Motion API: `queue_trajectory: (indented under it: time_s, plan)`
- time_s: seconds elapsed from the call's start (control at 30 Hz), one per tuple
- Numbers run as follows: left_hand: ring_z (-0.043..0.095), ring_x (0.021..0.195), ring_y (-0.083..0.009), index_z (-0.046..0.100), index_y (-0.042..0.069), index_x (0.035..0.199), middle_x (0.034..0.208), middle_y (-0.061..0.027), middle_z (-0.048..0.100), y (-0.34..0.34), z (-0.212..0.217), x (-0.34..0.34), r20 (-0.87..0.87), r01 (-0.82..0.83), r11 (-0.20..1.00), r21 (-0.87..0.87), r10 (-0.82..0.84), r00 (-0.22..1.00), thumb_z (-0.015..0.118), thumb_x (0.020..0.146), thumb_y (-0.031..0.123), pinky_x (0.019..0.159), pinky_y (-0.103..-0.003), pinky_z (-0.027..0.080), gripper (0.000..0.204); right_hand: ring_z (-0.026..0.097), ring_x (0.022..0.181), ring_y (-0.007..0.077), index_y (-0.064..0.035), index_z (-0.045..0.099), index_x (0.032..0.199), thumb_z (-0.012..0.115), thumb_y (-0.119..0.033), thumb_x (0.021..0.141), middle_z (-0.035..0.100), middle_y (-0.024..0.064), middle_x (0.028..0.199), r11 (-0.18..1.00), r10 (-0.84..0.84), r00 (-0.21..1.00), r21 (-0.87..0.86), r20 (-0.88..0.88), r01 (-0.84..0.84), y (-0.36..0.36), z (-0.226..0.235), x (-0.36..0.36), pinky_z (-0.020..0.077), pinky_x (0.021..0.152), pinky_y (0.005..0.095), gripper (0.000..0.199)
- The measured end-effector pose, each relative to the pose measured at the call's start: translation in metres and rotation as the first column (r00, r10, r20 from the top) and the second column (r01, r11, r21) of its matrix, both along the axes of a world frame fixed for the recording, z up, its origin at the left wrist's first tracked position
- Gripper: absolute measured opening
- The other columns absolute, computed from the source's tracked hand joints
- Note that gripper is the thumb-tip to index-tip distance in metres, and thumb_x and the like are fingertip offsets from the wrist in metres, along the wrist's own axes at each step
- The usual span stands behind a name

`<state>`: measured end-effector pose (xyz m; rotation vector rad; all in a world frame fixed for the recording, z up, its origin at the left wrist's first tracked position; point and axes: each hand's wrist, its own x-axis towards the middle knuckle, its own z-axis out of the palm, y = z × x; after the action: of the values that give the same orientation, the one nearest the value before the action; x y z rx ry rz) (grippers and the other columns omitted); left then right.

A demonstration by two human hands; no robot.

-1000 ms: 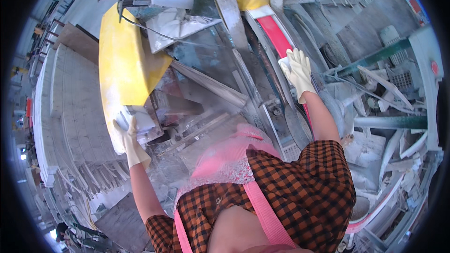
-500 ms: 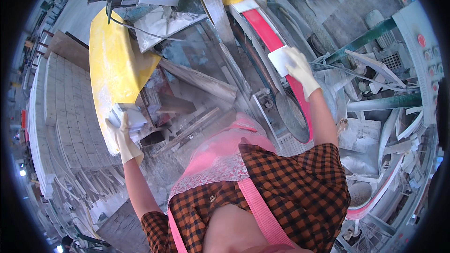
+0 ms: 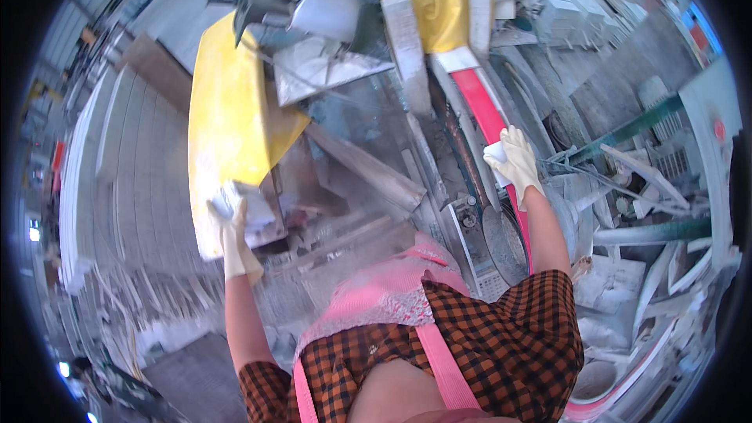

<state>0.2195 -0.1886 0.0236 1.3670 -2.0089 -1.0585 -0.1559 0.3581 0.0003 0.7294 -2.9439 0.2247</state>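
Note:
Both my hands wear pale work gloves. My left hand (image 3: 233, 236) grips a small white stone piece (image 3: 243, 205) beside the lower edge of a yellow machine cover (image 3: 227, 121). My right hand (image 3: 517, 158) holds another small white piece (image 3: 495, 158) against a red rail (image 3: 484, 113) of a dusty stone-cutting machine. A grey round saw blade (image 3: 501, 239) sits just below my right hand. A pink apron and a checked shirt fill the lower middle.
A long grey metal beam (image 3: 409, 47) runs up the middle of the machine. Rows of pale stone tiles (image 3: 133, 164) lie at the left. Broken white slabs and scrap (image 3: 627, 266) pile up at the right, with a green bar (image 3: 627, 133) above them.
My view has shifted and tilted. My right hand stays at the red rail with its white piece. My left hand has risen slightly along the yellow cover, still gripping its piece.

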Motion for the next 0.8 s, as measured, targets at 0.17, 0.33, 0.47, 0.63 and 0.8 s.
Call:
queue_trajectory:
  time_s: [0.17,0.33,0.47,0.63,0.8]
  plan:
    - [0.049,0.136,-0.0369,0.014,0.007,0.161,0.152,-0.0254,0.042,0.029,0.024,-0.001,-0.093,-0.010,0.989,0.148,0.024,0.995,0.085,0.077,0.044,0.104,-0.047,0.047,0.116,0.050,0.131,0.0374,0.0016,0.061,0.128,0.076,-0.035,0.085,0.059,0.0213,0.133,0.952,0.226,0.969,-0.190,-0.101,-0.242,0.009,-0.016,0.000,0.0427,0.105,0.0464,0.059]
    - [0.045,0.139,-0.0388,0.022,-0.002,0.159,0.151,-0.0296,0.042,0.035,0.052,-0.008,-0.085,-0.010,0.997,0.077,0.016,0.996,0.089,0.068,0.051,0.110,-0.046,0.043,0.124,0.032,0.150,0.0371,-0.0102,0.052,0.149,0.067,-0.041,0.094,0.041,0.0192,0.159,0.992,0.123,0.992,-0.043,0.039,-0.121,0.023,-0.037,-0.008,0.0248,0.120,0.0527,0.064]
    - [0.040,0.144,-0.0341,0.030,0.004,0.159,0.156,-0.0236,0.041,0.050,0.072,0.001,-0.185,-0.007,0.985,0.175,0.040,0.982,0.065,0.094,0.051,0.116,-0.039,0.034,0.087,0.030,0.151,0.0373,-0.0156,0.052,0.151,0.064,-0.043,0.096,0.039,0.0179,0.161,0.995,0.103,0.994,-0.020,0.034,-0.102,0.033,-0.053,-0.015,0.0226,0.121,0.0538,0.062]
    - [0.037,0.147,-0.0284,0.035,0.009,0.158,0.159,-0.0182,0.039,0.057,0.083,0.011,-0.271,0.050,0.954,0.296,0.034,0.962,0.053,0.103,0.044,0.120,-0.037,0.027,0.068,0.029,0.152,0.0368,-0.0191,0.044,0.155,0.059,-0.050,0.098,0.035,0.0159,0.163,1.000,0.017,0.994,-0.003,0.109,-0.016,0.028,-0.055,-0.028,0.0222,0.121,0.0554,0.067]
    - [0.037,0.148,-0.0284,0.033,0.010,0.159,0.159,-0.0188,0.040,0.060,0.087,0.020,-0.329,0.056,0.943,0.329,0.059,0.942,0.054,0.102,0.041,0.121,-0.040,0.026,0.068,0.028,0.151,0.0404,-0.0119,0.041,0.155,0.073,-0.036,0.091,0.036,0.0204,0.161,0.947,0.223,0.975,-0.243,0.025,-0.210,0.047,-0.034,-0.010,0.0251,0.122,0.0473,0.076]
